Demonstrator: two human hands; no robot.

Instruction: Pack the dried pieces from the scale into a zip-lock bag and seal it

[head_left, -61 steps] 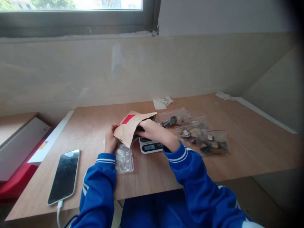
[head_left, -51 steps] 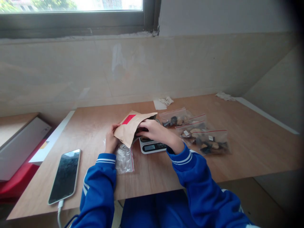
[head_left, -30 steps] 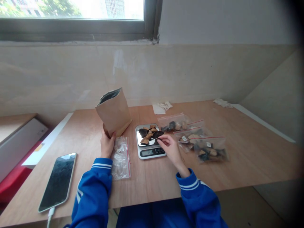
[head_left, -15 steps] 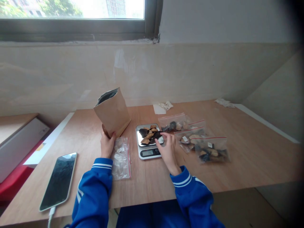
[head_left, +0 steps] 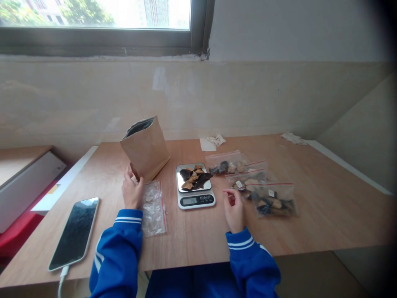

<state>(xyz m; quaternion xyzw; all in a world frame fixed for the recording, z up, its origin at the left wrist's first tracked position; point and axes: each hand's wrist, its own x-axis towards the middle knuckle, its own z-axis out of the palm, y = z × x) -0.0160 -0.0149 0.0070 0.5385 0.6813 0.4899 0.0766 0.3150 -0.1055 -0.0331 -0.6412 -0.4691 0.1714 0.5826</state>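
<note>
My left hand point(head_left: 132, 192) is at the lower left edge of a brown paper bag point(head_left: 147, 151), thumb and fingers apart. The bag stands with its top open and a dark lining showing. Under and beside that wrist lies a clear zip bag point(head_left: 154, 211) with a red seal line. On a small white kitchen scale point(head_left: 182, 193), light brown and dark dried pieces point(head_left: 194, 179) lie in a heap; its display is too faint to read. Right of the scale, my right hand point(head_left: 235, 211) has its fingers curled in, and what they hold, if anything, is hidden.
Several zip bags point(head_left: 274, 203) of dark and pale pieces lie to the right of the scale. A phone point(head_left: 74, 234) with a white cable lies at the left. White paper point(head_left: 207, 145) and a crumpled tissue point(head_left: 217, 140) are near the wall.
My right hand has drawn back from the pieces on the scale, toward me and to the right, and its fingers have curled. My left hand has loosened from the paper bag and shifted left.
</note>
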